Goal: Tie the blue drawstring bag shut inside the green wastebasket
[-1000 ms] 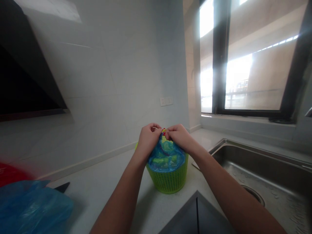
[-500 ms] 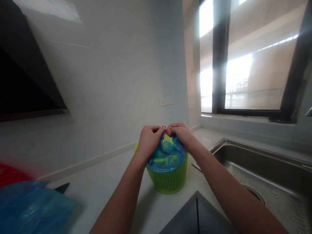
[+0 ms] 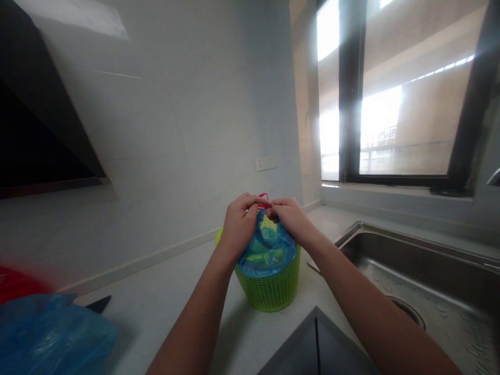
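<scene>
A green mesh plastic basket (image 3: 269, 292) stands on the white counter, with a translucent blue plastic bag (image 3: 265, 266) lining it and folded over its near rim. Above the rim, a thin red drawstring (image 3: 264, 198) forms a small loop between my hands. My left hand (image 3: 242, 221) pinches the red drawstring, its forefinger stretched toward the right hand. Closed at the fingertips, my right hand (image 3: 289, 216) grips the drawstring and the bag's edge from the other side. My fingers partly hide where string and bag meet.
A stainless steel sink (image 3: 357, 229) is at the right, below the window. At the lower left lie another blue plastic bag (image 3: 58, 333), a red item (image 3: 19, 284) and a dark pointed object (image 3: 99, 304). A grey panel (image 3: 297, 349) juts in at the bottom.
More of the red drawstring now shows as a larger loop above my fingers. My left forefinger has stretched right toward my right hand. The basket stays in place.
</scene>
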A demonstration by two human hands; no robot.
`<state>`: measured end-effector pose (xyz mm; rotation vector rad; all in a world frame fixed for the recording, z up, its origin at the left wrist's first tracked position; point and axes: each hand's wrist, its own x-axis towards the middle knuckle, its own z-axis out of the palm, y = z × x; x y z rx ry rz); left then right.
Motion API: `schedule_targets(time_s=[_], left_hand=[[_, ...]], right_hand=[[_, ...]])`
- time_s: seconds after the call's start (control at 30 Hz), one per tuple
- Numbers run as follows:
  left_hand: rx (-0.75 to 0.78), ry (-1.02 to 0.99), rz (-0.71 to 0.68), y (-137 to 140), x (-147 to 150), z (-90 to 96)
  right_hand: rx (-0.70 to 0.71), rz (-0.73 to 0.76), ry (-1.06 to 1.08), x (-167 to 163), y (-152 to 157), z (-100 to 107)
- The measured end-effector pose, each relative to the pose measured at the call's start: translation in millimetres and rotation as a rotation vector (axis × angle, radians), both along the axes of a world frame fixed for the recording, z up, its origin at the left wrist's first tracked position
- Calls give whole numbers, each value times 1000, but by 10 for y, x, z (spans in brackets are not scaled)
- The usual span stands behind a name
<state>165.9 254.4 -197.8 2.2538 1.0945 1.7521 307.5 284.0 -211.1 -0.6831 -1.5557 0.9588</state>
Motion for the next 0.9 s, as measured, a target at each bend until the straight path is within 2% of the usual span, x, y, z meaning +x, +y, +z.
schedule_targets(time_s=[0.2, 0.33, 0.43, 0.53, 0.73, 0.9], left_hand=[[-96, -73, 111, 49, -18, -6], [-226, -61, 133, 68, -36, -2], [-343, -75, 44, 78, -45, -12], [-454, -205, -67, 89, -51, -30], [-763, -528, -422, 107, -68, 2], [-900, -735, -513, 143, -109, 51]], right_hand=[[18, 12, -13, 1, -6, 2], [150, 53, -11, 16, -47, 22], [267, 31, -27, 28, -74, 37], [339, -63, -25, 32, -73, 37], [513, -297, -81, -3, -92, 18], [575, -434, -230, -67, -169, 9]])
